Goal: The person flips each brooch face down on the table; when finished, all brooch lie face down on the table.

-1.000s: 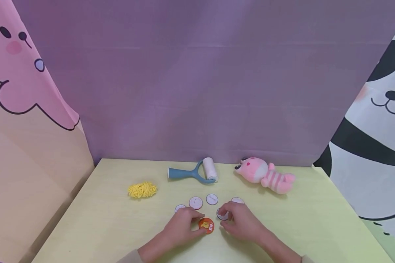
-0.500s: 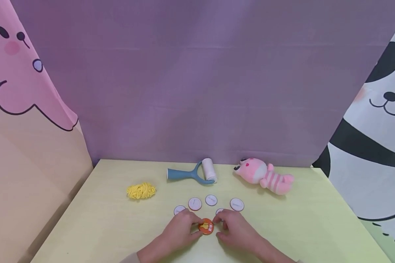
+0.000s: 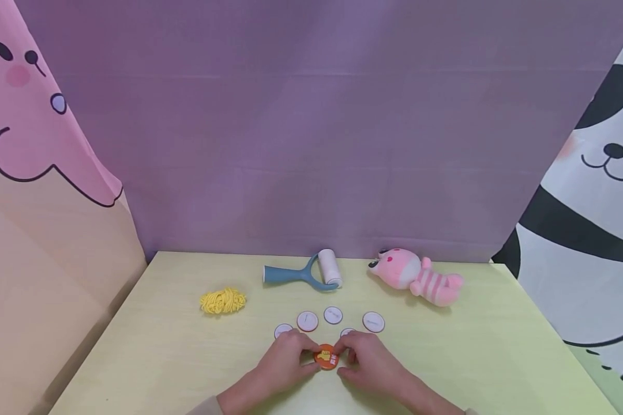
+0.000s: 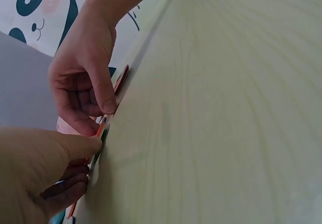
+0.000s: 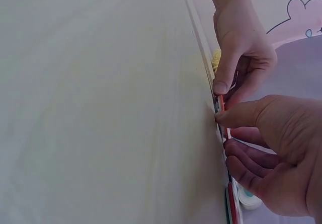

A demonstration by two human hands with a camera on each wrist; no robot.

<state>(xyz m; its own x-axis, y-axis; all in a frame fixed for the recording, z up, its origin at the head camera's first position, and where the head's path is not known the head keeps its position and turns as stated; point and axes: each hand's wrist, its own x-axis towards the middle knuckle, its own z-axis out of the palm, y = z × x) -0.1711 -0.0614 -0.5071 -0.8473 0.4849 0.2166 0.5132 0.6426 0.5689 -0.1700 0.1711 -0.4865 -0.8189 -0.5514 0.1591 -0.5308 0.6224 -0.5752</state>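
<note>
Disc in hand: you have one orange disc [image 3: 326, 357] between your two hands; I judge this handling to be partway through, since both hands are on it.
Pale discs: five pale discs [image 3: 333, 315] lie in a loose group just beyond, light faces up, two partly hidden by your hands. Whether you are done with these or have them left to handle, I cannot tell.
Left hand: your left hand [image 3: 289, 360] pinches the orange disc at its left edge, thumb and index finger.
Right hand: your right hand [image 3: 371, 363] pinches the opposite edge the same way.
Disc's place: near the middle of the table [image 3: 150, 357], closer to you than the pale group; I cannot tell whether it rests there or is slightly raised.
Face direction: upward, roughly level; its yellow hand print [image 3: 323, 355] sits toward your left hand, its white lettering [image 3: 333, 359] toward your right (too small to read, and I cannot say which way the print points).
Long axis: none, since it is round and thin; its flat plane runs roughly along the tabletop.
Yarn, roller, plush: the yellow yarn [image 3: 223, 301], blue-handled roller [image 3: 285, 275] and pink plush [image 3: 397, 269] lie farther back, apart from your hands.
</note>
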